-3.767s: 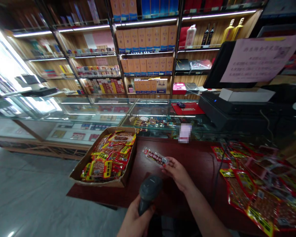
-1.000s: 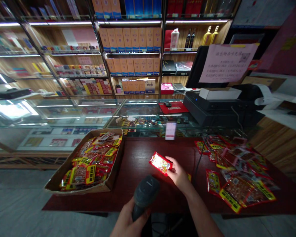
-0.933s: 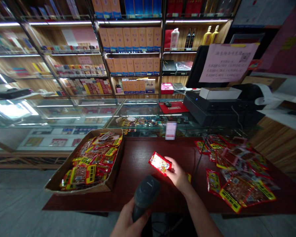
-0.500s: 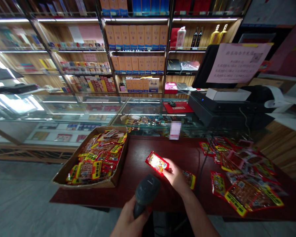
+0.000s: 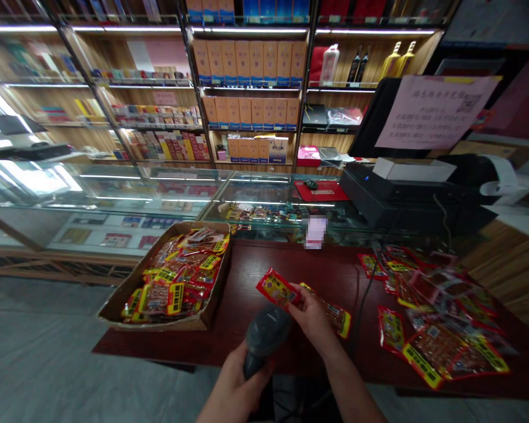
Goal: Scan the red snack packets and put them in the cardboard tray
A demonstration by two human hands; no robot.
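Your left hand [image 5: 238,379] grips a dark scanner [image 5: 268,332]; your right hand [image 5: 312,317] pinches a red packet [image 5: 274,288] by one end above the table [image 5: 247,264], between the carton [image 5: 214,299] and the loose packets [image 5: 443,346].

You wear the camera on your head, so it looks forward and down over the near edge of the tabletop [image 5: 245,267]. Your left grip [image 5: 238,376] and right grip [image 5: 312,317] rise from the bottom of the view, close to the lens. Beyond them, the glass case [image 5: 176,183] crosses the middle distance, and the wall shelves [image 5: 335,138] face you farthest off, cropped at the top.
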